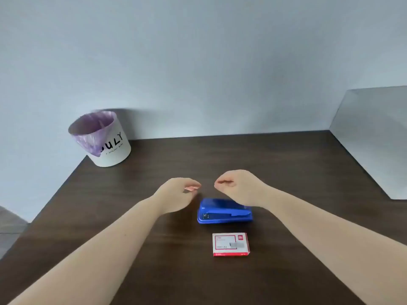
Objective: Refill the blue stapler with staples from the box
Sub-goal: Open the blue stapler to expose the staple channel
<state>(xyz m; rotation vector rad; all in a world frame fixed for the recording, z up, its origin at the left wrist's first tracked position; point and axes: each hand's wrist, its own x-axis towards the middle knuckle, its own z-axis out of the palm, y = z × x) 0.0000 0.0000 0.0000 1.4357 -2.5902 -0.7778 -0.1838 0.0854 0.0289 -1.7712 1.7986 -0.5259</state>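
A blue stapler lies closed on the dark wooden table, near the middle. Just in front of it, closer to me, sits a small white and red staple box, closed. My left hand hovers to the left of the stapler, fingers loosely curled and holding nothing. My right hand hangs above the stapler's far edge, fingers also curled inward and empty. Neither hand touches the stapler or the box.
A white bin with a purple liner and black lettering stands at the table's back left corner. A grey wall rises behind the table. A pale slanted surface borders the right side.
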